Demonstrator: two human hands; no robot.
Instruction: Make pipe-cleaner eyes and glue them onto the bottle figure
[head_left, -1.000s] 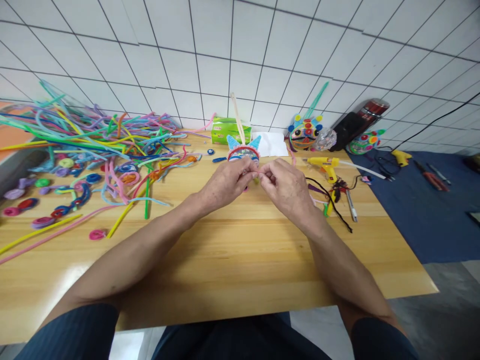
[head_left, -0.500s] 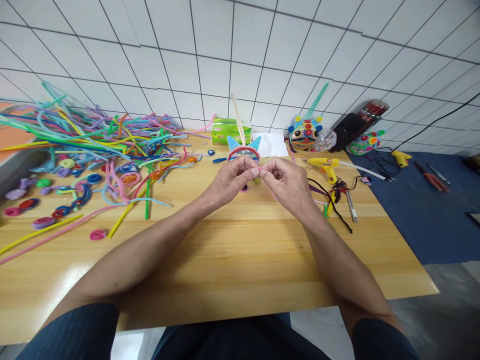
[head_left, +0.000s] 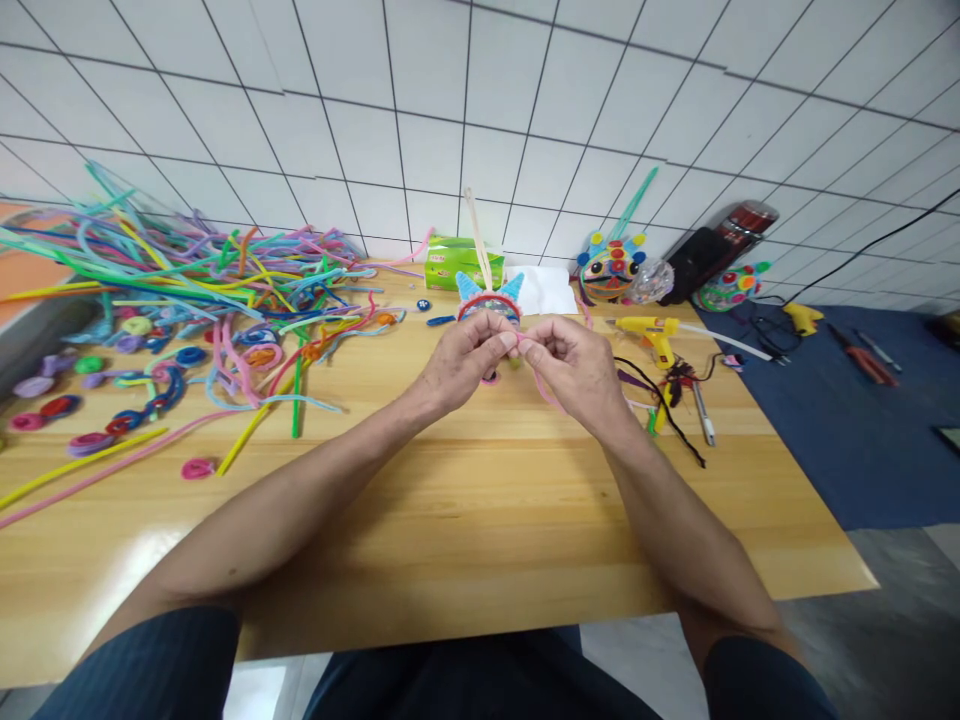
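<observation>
Near the middle of the wooden table, my left hand (head_left: 469,362) and my right hand (head_left: 574,368) meet fingertip to fingertip. Both pinch a pink pipe cleaner (head_left: 550,393), whose loose length curves below my right hand. Just behind my hands stands a round craft piece with light blue pointed ears (head_left: 510,288) and a red band; its lower part is hidden by my fingers. A cream strip (head_left: 477,238) rises above it.
Many coloured pipe cleaners (head_left: 187,265) and coiled pieces cover the table's left. Behind are a green tissue pack (head_left: 450,265) and white tissue (head_left: 546,290). To the right lie a yellow glue gun (head_left: 656,338), a decorated mask-like craft (head_left: 611,270), black cord and a pen (head_left: 705,415).
My hands stay almost in place, still pinching. The loose pink length below my right hand shows more and bends out in a wider curve.
</observation>
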